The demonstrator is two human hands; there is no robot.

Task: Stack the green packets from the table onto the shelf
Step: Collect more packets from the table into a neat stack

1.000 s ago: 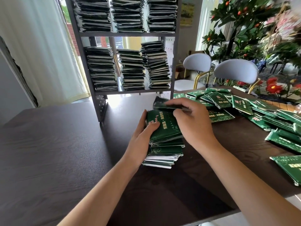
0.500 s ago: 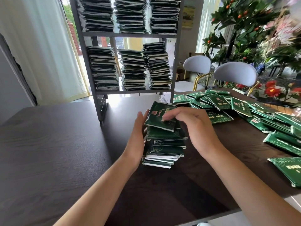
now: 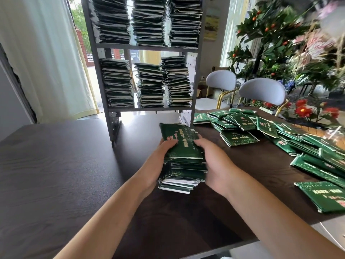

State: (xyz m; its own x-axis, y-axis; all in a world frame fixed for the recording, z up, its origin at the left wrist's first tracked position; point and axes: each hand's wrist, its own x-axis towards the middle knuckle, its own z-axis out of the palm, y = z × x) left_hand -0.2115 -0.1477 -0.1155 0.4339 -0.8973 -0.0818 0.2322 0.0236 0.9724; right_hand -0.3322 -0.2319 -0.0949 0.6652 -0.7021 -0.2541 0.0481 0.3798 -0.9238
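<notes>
The dark wood-grain table point(image 3: 56, 174) fills the lower frame. A grey shelf unit point(image 3: 149, 47) stands on it at upper centre. White curtains point(image 3: 46, 53) hang at upper left. Two grey chairs point(image 3: 262, 89) and flowering plants point(image 3: 298, 53) occupy the upper right.

Both forearms enter from the bottom edge and converge at frame centre. The left hand point(image 3: 158, 161) grips the left side of the stack of green packets point(image 3: 183, 169), thumb over the top packet. The right hand point(image 3: 214, 165) grips the right side, fingers curled over the top edge. The stack's base sits on or just above the table; contact cannot be confirmed.

The shelf shows two tiers, each holding three piles of packets point(image 3: 149, 85), six piles in total. Loose packets point(image 3: 280, 135) lie scattered on the table at centre right, overlapping; their count cannot be determined.
</notes>
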